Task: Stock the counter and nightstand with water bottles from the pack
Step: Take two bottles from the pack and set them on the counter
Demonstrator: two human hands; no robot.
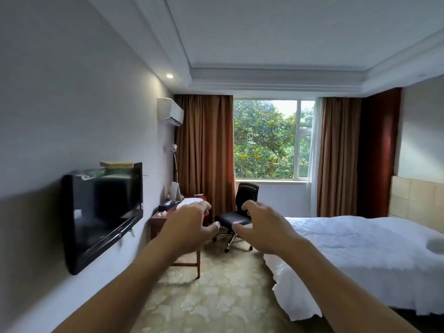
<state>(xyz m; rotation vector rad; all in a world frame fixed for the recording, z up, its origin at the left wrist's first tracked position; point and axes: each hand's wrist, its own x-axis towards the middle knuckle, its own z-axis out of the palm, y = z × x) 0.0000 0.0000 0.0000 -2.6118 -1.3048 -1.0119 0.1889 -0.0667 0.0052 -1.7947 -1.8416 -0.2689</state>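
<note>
With the left hand (189, 227) and right hand (262, 227) held out loosely curled and empty, no clear plastic bottles are seen, so time may be lost searching.

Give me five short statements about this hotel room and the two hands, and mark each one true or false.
1. Both hands, the left hand and the right hand, hold nothing. True.
2. The flat black wall-mounted television is switched on and shows a programme. False: its screen is dark.
3. The black swivel office chair stands in front of the window. True.
4. The brown curtains are drawn shut across the window. False: they hang open at its sides.
5. The bed with white bedding is on the person's left. False: it is on the right.
</note>
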